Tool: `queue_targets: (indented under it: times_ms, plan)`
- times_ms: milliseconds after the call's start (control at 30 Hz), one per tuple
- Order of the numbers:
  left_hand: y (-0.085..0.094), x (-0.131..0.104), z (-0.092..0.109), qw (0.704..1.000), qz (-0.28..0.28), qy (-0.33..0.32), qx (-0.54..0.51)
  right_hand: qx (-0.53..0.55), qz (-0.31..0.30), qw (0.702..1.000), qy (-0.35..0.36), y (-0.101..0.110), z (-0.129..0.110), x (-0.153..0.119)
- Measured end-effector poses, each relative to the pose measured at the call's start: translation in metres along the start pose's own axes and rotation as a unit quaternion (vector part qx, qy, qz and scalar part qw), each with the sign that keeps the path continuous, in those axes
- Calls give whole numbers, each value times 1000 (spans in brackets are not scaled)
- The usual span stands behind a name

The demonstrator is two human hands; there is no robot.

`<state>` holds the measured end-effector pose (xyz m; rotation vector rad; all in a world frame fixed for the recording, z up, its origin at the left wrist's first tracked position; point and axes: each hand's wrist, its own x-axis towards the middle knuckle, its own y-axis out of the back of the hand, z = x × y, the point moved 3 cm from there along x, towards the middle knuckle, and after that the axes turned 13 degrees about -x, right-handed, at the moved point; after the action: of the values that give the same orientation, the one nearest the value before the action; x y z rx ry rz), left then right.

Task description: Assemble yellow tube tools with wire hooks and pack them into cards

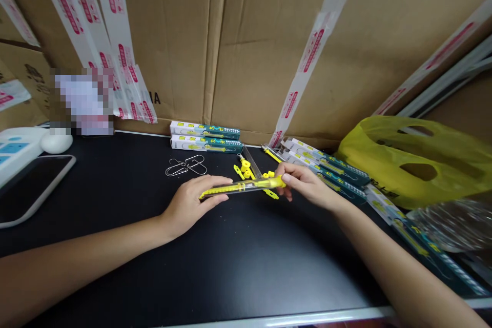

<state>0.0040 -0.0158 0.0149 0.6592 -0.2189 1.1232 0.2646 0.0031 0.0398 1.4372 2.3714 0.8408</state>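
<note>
Grip: our left hand [192, 199] and right hand [303, 182] each pinched closed on one end of a slim clear plastic tube with yellow innards [246, 186].
Slip risk: a twist or uneven pull could, we judge, free its yellow end [275, 182].
Tube: spans between our fingertips, above the black matte tabletop [215, 277].
Just beyond: small yellow plastic pieces [245, 165]; bent silver wire hooks [187, 164] to their left.

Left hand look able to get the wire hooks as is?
Probably yes: the wire hooks lie on the table just beyond the left hand, nothing visible between. It's gripping the clear tube, though, so it likely must let go first.
</note>
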Motion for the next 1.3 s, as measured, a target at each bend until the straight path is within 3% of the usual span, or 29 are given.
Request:
queue_targets:
  times_ms: [433, 1033, 1300]
  plan:
    - [-1, -1, 1, 999, -13, -26, 22, 21, -12, 1000, 7, -6, -4, -2]
    - [0, 0, 2, 997, 12, -67, 27, 41, 30, 998, 30, -9, -6, 0]
    - [2, -2, -8, 997, 55, 27, -52, 27, 42, 998, 27, -8, -4, 1]
